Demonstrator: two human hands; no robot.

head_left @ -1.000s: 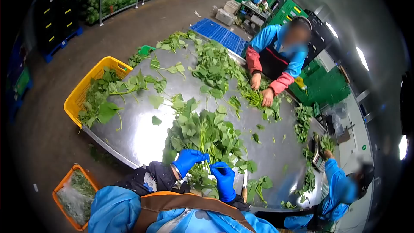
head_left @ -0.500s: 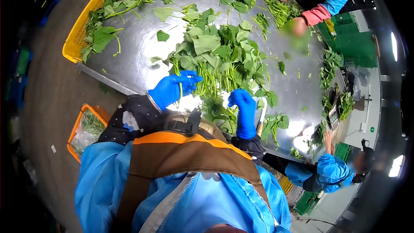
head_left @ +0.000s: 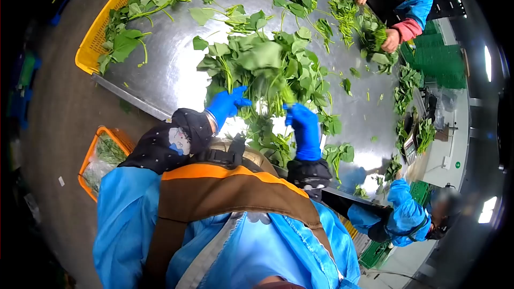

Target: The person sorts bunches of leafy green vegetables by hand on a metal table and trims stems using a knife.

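My left hand, in a blue glove, is closed around the lower ends of leafy green stems at the near left of a heap. Opposite it, my right hand, also blue-gloved, pinches a leafy stem that is blurred by motion. Between and beyond both hands lies the heap of leafy greens, leaves mostly pointing away from me. More loose greens lie under and between my hands at the near edge of the metal table.
A yellow basket with greens stands at the table's left end. An orange basket with greens and plastic sits lower left. Across the table, a co-worker's hand holds a bunch. Another person works at the right.
My left hand has moved slightly and closed round stems pointing away from me. My right hand now has a stem at its fingertips. The far co-worker's hand has shifted right with a bunch.
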